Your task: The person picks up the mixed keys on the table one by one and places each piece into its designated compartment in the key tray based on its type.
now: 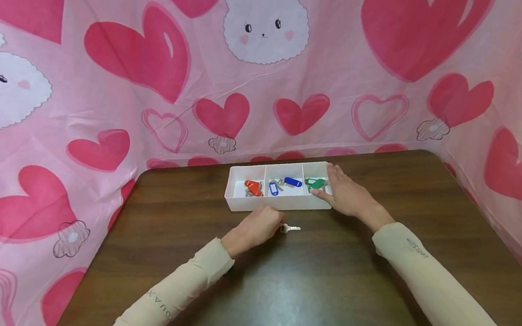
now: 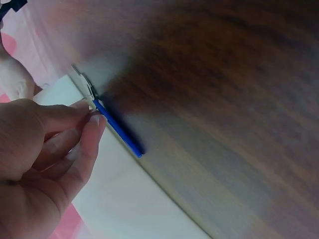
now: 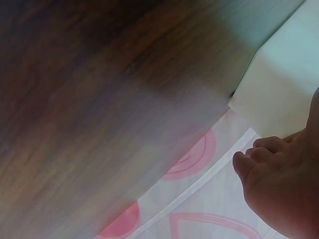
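Observation:
My left hand is low over the table in front of the tray, pinching a key with a blue tag between thumb and fingertips. The metal key sticks out to the right of the fingers; the tag is hidden behind the hand in the head view. A white three-compartment tray stands just beyond. Against its right end rests my right hand, fingers extended along the end and thumb across the front rim. Red-tagged keys lie in the left compartment, blue-tagged keys in the middle, green-tagged keys in the right.
The brown wooden table has rounded far corners. Pink cloth printed with hearts and rabbits hangs behind it and along both sides, close to the table's far edge.

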Motion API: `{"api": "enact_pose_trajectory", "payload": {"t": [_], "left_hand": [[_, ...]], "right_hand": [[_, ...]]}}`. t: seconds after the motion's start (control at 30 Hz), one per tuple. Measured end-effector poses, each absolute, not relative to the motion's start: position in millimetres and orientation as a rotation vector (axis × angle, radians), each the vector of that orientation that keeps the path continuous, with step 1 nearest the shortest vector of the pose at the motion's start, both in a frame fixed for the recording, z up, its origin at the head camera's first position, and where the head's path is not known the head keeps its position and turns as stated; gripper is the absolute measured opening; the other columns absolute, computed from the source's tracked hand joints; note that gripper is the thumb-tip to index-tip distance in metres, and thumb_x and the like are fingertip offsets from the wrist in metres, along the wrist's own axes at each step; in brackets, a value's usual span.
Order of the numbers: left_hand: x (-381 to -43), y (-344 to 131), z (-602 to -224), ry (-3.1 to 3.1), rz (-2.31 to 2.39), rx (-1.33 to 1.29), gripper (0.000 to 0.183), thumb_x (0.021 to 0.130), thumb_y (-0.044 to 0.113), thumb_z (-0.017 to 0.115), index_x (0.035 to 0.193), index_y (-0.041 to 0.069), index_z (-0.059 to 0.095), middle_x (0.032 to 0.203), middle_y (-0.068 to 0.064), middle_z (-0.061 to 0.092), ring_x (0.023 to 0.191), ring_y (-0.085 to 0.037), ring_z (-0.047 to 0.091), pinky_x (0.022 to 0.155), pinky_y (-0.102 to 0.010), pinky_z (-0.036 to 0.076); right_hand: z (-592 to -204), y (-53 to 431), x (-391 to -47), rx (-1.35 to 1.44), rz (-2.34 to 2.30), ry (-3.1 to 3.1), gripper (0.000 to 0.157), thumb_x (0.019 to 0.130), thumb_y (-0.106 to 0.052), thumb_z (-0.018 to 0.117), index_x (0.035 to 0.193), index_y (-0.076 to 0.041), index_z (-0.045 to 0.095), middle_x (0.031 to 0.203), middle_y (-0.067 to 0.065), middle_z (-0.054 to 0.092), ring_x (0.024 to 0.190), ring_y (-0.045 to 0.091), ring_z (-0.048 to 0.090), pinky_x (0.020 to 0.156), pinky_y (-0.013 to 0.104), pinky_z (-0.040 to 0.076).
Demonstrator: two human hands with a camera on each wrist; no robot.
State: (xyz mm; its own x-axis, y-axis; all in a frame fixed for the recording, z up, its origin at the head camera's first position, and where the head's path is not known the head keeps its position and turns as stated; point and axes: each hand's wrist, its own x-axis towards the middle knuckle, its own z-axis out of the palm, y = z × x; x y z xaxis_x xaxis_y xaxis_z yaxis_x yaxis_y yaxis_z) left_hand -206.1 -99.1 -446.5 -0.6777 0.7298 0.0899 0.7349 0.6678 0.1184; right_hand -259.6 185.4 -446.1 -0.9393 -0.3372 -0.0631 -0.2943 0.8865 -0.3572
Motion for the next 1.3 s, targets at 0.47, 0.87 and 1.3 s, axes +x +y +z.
{"api": "enact_pose_trajectory", "payload": {"t": [0.47,0.87,1.3], "left_hand": [[-201,-106,-452,-2.823,-0.210,-1.222,0.010,0.101,0.014,0.071,0.102,0.010,0.080,0.086,-0.001,0.077,0.073,-0.014,0.068,0.070,-0.022,0.058],[-202,-105,-447,-2.816,-0.352,-1.210,0.010,0.099,0.013,0.073,0.105,0.010,0.080,0.097,-0.002,0.080,0.083,-0.015,0.071,0.085,-0.027,0.064],[-199,-109,-437,-2.854,-0.667,-1.128,0.016,0.100,0.012,0.072,0.113,0.007,0.078,0.102,-0.005,0.081,0.085,-0.014,0.075,0.085,-0.022,0.064]], "right_hand": [[-446,183,-258,-0.478,-0.529,2.902,0.113,0.097,-0.079,0.043,0.168,-0.003,-0.001,0.177,0.023,0.007,0.165,0.042,0.007,0.129,0.062,0.022],[-444,183,-260,-0.471,-0.527,2.918,0.112,0.098,-0.077,0.046,0.169,-0.004,0.000,0.177,0.022,0.007,0.165,0.041,0.007,0.130,0.062,0.022],[-443,184,-258,-0.484,-0.517,2.914,0.110,0.099,-0.075,0.046,0.169,-0.003,0.000,0.177,0.023,0.007,0.165,0.041,0.007,0.129,0.063,0.023]]}}
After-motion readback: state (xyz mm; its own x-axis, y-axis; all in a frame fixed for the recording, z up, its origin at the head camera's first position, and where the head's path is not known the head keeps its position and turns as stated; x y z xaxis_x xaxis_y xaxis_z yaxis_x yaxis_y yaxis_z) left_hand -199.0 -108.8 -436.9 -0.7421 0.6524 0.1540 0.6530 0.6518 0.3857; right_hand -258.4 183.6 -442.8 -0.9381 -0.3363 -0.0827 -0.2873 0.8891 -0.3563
